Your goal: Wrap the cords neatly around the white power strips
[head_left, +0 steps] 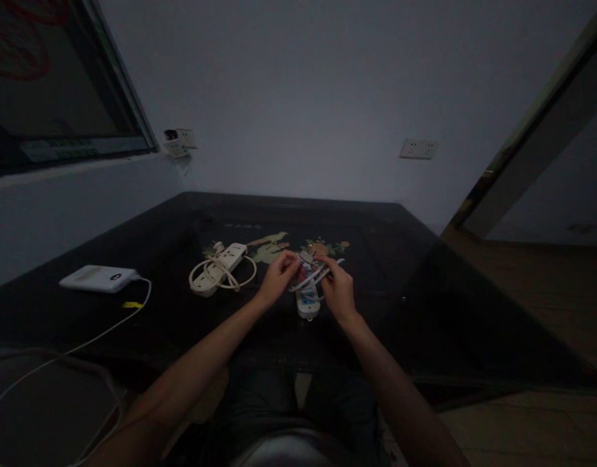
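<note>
Close in front of me, a white power strip with a blue label lies on the black table. Its white cord is looped over it. My right hand is closed on the cord loops from the right. From the left, my left hand pinches at the same cord, fingertips pressed together. A small grey-white piece, perhaps the plug, shows between the two hands; the dim light hides its detail. To the left, apart from my hands, lies a second power strip with its cream cord coiled around it.
A white power bank with a white cable sits at the left of the glossy black table. A yellow tag lies beside it. Wall sockets are on the wall behind. A chair back stands at lower left.
</note>
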`<state>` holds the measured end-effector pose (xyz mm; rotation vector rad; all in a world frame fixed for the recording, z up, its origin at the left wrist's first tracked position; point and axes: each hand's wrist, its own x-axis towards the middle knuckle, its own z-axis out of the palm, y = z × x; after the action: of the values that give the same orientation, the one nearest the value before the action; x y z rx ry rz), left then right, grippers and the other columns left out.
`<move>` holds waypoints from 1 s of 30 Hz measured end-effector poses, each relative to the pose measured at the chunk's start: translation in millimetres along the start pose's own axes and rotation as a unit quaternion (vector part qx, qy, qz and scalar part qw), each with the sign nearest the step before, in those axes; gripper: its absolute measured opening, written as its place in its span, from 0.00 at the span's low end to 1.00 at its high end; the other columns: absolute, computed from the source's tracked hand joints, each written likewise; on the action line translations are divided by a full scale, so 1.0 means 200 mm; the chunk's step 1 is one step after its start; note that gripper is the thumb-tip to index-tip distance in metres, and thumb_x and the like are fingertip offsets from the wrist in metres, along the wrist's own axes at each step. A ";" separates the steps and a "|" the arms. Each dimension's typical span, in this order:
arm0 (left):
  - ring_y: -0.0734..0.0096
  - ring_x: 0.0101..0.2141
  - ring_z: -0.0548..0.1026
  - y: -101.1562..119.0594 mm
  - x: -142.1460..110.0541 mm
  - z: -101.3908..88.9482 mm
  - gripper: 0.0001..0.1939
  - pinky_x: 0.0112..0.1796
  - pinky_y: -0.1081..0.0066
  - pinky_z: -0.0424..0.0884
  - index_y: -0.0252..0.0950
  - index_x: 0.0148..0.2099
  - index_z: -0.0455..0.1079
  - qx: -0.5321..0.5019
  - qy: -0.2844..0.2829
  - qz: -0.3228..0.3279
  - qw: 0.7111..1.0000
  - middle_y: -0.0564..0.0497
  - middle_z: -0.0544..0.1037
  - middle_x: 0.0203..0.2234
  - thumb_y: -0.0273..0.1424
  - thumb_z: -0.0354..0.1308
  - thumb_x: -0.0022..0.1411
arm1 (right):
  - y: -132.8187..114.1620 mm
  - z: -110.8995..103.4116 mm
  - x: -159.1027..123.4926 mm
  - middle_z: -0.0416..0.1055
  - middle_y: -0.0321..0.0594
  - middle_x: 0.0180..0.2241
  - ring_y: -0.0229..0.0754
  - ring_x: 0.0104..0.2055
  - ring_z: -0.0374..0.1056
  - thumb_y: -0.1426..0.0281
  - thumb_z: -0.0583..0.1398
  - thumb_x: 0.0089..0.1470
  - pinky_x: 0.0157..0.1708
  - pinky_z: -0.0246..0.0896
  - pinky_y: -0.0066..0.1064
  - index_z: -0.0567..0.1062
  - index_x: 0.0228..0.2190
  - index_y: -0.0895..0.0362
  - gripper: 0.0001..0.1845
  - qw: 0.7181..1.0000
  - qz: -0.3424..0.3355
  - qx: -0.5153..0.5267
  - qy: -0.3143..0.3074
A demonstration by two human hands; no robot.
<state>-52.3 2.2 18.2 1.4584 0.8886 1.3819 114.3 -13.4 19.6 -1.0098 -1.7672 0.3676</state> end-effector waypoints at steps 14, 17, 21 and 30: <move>0.68 0.37 0.78 0.01 0.05 -0.04 0.16 0.41 0.65 0.76 0.34 0.43 0.65 -0.189 0.098 -0.084 0.973 0.47 0.77 0.37 0.39 0.61 0.57 | 0.01 -0.14 0.01 0.74 0.45 0.37 0.47 0.38 0.69 0.74 0.48 0.56 0.41 0.63 0.38 0.67 0.53 0.55 0.24 0.988 0.016 -0.150 0.020; 0.70 0.36 0.78 0.00 0.06 -0.06 0.15 0.42 0.65 0.76 0.34 0.43 0.64 -0.206 0.124 -0.082 0.967 0.49 0.76 0.35 0.38 0.61 0.58 | 0.03 -0.17 0.02 0.72 0.46 0.37 0.48 0.41 0.66 0.71 0.47 0.59 0.44 0.62 0.41 0.71 0.47 0.57 0.19 0.980 -0.002 -0.161 0.121; 0.68 0.34 0.78 0.00 0.05 -0.03 0.19 0.41 0.65 0.75 0.34 0.43 0.64 -0.204 0.114 -0.068 0.970 0.49 0.77 0.33 0.39 0.64 0.54 | 0.01 -0.08 0.03 0.67 0.51 0.49 0.51 0.53 0.61 0.64 0.54 0.58 0.53 0.57 0.45 0.69 0.51 0.57 0.20 0.982 -0.068 -0.169 0.043; 0.68 0.38 0.76 -0.01 0.01 0.03 0.22 0.43 0.67 0.72 0.37 0.46 0.66 -0.200 0.068 -0.023 0.977 0.50 0.77 0.36 0.35 0.67 0.50 | 0.02 0.06 0.06 0.68 0.48 0.51 0.51 0.56 0.61 0.60 0.55 0.58 0.59 0.47 0.49 0.66 0.53 0.55 0.23 0.977 -0.071 -0.171 -0.103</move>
<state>-46.7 5.0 17.3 1.0425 0.6731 1.5364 104.5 1.2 19.5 -1.1051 -2.1270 0.0788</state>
